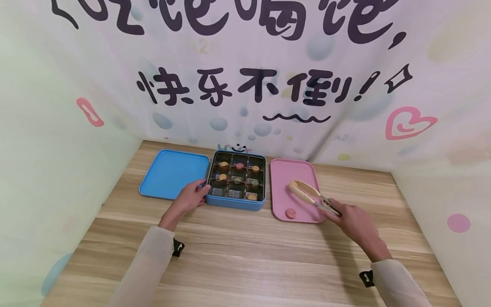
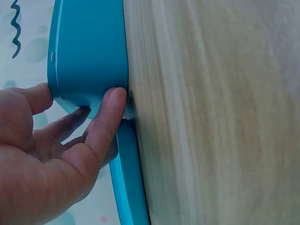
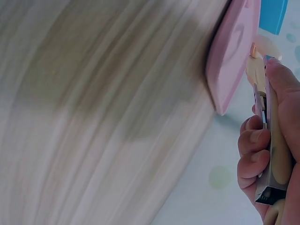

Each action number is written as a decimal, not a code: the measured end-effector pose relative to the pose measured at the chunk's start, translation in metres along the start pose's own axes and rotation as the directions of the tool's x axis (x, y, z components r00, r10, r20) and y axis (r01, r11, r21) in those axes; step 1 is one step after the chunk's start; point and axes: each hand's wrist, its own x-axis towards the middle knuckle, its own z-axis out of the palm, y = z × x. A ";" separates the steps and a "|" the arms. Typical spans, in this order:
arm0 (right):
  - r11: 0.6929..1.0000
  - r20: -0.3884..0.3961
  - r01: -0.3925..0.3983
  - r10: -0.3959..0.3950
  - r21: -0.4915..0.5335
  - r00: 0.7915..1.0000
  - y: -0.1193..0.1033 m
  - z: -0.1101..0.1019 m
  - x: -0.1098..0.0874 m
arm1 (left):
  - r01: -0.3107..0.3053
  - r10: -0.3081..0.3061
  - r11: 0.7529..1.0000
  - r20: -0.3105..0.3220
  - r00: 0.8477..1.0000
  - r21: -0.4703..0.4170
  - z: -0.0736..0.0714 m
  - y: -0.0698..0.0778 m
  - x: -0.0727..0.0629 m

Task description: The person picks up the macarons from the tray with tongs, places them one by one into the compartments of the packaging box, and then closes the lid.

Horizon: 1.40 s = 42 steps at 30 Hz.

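Note:
My left hand [image 1: 192,195] rests against the front left corner of a blue box [image 1: 235,204]. In the left wrist view the thumb touches its rim and the extended fingers lie along its side. A dark divided insert [image 1: 218,187] in the box holds several small round cookie-like pieces in yellow, red and green. My right hand [image 1: 354,219] grips tongs [image 1: 326,205] with cream tips over a pink tray [image 1: 281,170]. A yellowish round piece [image 1: 294,184] shows at the tong tips; whether it is pinched is unclear. A pink round piece [image 1: 290,213] lies near the tray's front edge.
Left of the box lies a flat blue tray or lid [image 1: 174,172], close to my left hand. Everything stands on a wood-grain table [image 1: 245,256]. A printed white cloth [image 1: 238,98] hangs behind, and pale walls stand at both sides.

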 end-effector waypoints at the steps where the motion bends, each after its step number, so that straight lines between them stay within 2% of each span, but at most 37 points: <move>1: 1.000 0.000 0.000 0.000 0.002 1.000 -0.002 -0.001 0.000 | 0.000 0.000 1.000 -0.001 1.000 0.003 0.000 0.000 0.000; 27: 0.996 -0.040 0.066 -0.064 0.055 0.997 -0.052 -0.015 0.013 | 0.001 -0.001 1.000 -0.009 1.000 0.014 0.000 0.000 0.000; 42: 0.987 -0.074 0.157 -0.154 0.041 0.985 -0.077 -0.014 0.023 | 0.001 -0.001 1.000 -0.010 1.000 0.015 -0.001 -0.001 0.001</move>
